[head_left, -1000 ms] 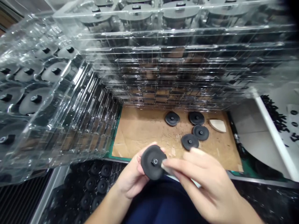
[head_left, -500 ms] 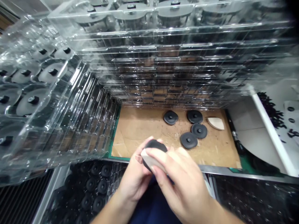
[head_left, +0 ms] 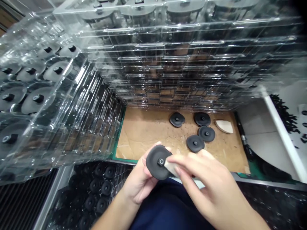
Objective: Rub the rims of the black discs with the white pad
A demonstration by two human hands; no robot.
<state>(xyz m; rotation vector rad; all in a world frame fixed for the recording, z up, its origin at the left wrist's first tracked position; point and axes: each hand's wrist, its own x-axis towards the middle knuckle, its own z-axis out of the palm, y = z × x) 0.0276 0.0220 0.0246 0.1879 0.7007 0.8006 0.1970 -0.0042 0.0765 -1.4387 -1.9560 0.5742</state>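
Observation:
My left hand [head_left: 139,180] grips a round black rubber disc [head_left: 155,161] with a small metal hub in its middle, held up over my lap. My right hand [head_left: 208,188] pinches a small pale wedge-shaped block [head_left: 170,167] and presses its tip against the disc beside the hub. Several more black discs [head_left: 195,143] lie on the brown cardboard sheet [head_left: 144,131] just beyond my hands. A second pale wedge [head_left: 224,126] rests at the right of that sheet.
Tall stacks of clear plastic trays [head_left: 182,60] holding discs wall in the back and the left [head_left: 40,99]. A bin of black discs [head_left: 96,188] sits at lower left. A white tray [head_left: 283,134] with small black parts stands at right.
My right hand had swept the pale block across the face of the disc, covering it; now it has drawn back to the right and the disc's face shows again.

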